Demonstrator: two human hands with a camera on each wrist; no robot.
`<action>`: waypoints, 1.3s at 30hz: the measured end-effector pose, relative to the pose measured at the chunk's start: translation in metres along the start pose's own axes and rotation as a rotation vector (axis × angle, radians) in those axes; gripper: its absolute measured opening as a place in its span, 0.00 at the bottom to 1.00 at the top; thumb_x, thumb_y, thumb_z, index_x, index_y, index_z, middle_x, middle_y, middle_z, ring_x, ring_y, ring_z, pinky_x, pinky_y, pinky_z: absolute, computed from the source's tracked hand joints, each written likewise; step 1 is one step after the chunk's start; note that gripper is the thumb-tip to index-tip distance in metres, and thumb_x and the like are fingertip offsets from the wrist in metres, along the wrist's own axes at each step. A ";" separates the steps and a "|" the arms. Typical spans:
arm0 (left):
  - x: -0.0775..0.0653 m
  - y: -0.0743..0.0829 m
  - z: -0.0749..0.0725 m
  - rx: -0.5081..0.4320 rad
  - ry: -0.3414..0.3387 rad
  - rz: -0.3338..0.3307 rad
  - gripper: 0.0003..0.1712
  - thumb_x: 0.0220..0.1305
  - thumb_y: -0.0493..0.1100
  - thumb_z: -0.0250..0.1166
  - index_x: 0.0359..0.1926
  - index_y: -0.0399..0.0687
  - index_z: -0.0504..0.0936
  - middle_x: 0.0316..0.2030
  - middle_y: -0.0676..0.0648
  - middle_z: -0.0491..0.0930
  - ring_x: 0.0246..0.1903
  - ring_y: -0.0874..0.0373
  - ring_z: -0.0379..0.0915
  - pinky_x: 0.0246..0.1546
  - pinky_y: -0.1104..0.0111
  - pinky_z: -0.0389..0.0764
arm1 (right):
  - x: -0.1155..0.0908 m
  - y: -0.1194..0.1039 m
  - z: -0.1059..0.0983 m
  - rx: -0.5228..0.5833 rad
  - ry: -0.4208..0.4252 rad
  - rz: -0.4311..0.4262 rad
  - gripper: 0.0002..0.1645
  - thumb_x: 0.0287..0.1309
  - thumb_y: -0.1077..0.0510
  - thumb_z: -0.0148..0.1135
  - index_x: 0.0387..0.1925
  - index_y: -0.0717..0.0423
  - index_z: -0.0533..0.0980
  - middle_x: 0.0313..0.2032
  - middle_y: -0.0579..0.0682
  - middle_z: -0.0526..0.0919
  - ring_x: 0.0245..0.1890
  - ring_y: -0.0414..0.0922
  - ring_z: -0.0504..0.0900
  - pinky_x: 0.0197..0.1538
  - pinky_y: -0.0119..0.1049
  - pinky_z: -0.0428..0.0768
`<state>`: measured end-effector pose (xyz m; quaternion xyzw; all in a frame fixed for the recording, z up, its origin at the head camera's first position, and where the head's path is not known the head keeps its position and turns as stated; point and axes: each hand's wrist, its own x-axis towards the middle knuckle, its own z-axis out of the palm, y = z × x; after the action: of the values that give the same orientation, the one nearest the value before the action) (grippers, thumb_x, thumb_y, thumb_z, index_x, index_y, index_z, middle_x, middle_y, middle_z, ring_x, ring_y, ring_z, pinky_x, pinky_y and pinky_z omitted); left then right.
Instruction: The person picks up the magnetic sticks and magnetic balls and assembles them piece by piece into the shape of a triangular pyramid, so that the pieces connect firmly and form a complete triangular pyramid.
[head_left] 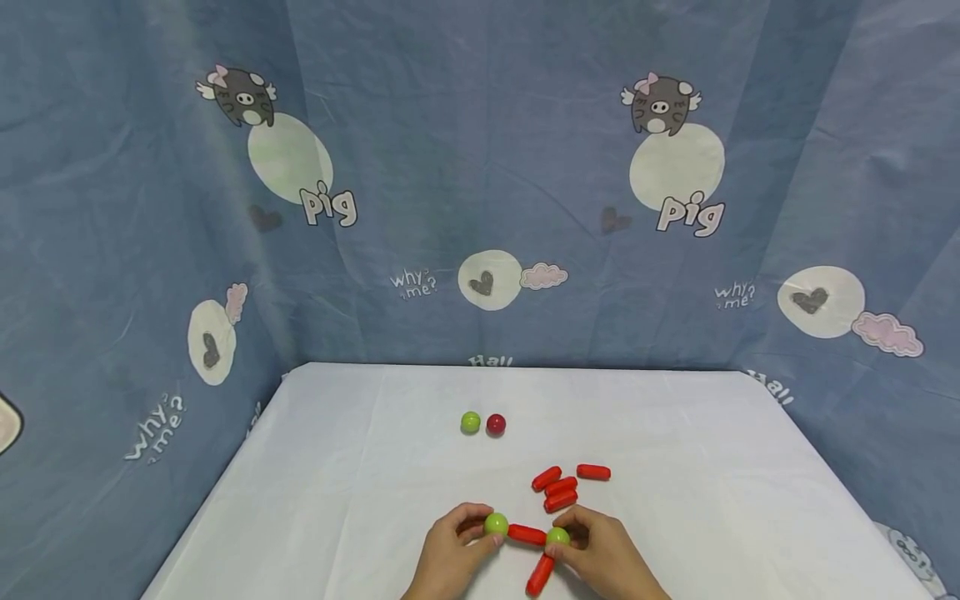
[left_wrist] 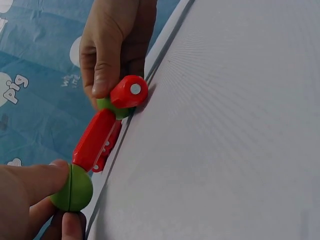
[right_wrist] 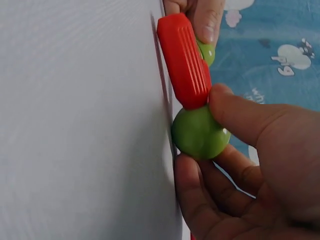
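My left hand [head_left: 450, 550] pinches a green ball [head_left: 497, 524] between thumb and fingers. My right hand [head_left: 606, 552] has its thumb and fingertips around a second green ball [head_left: 557, 538]. A red rod [head_left: 527, 534] spans the two balls, touching both. From the right-hand ball a second red rod [head_left: 539, 577] points toward the front of the table. Its free end shows a silvery disc [left_wrist: 135, 89] in the left wrist view. The right wrist view shows the right-hand ball [right_wrist: 199, 132] close by the white tabletop, with this rod's ridged side [right_wrist: 185, 60] facing the camera.
Several loose red rods lie just beyond my right hand, one [head_left: 593, 472] apart from the cluster [head_left: 561, 487]. Farther back, a green ball [head_left: 470, 422] and a dark red ball [head_left: 496, 425] sit side by side. The white table [head_left: 375, 467] meets a blue patterned curtain [head_left: 480, 167] behind.
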<state>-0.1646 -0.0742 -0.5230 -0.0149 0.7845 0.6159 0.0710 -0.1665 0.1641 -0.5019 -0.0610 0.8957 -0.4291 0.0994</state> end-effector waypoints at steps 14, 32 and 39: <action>0.003 -0.003 0.000 0.061 -0.052 0.096 0.23 0.59 0.41 0.75 0.54 0.39 0.83 0.51 0.43 0.81 0.51 0.53 0.81 0.50 0.73 0.83 | -0.004 0.000 -0.001 0.009 -0.048 -0.007 0.15 0.58 0.45 0.74 0.37 0.50 0.80 0.29 0.43 0.80 0.32 0.41 0.75 0.30 0.28 0.75; 0.005 0.001 0.005 0.121 -0.065 0.142 0.21 0.59 0.39 0.75 0.53 0.41 0.83 0.49 0.46 0.82 0.49 0.56 0.82 0.49 0.72 0.84 | -0.003 -0.001 0.001 0.001 -0.041 0.004 0.14 0.62 0.44 0.70 0.38 0.50 0.81 0.30 0.42 0.82 0.31 0.41 0.76 0.30 0.29 0.75; 0.005 0.004 0.016 0.111 -0.111 0.135 0.20 0.59 0.39 0.75 0.53 0.44 0.83 0.49 0.47 0.82 0.50 0.55 0.83 0.50 0.70 0.84 | -0.003 -0.001 0.002 -0.037 -0.025 -0.040 0.15 0.62 0.44 0.69 0.41 0.49 0.83 0.32 0.38 0.84 0.34 0.37 0.78 0.36 0.29 0.76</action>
<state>-0.1683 -0.0579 -0.5236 0.0760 0.8114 0.5748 0.0738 -0.1630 0.1627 -0.5022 -0.0860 0.9007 -0.4137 0.1006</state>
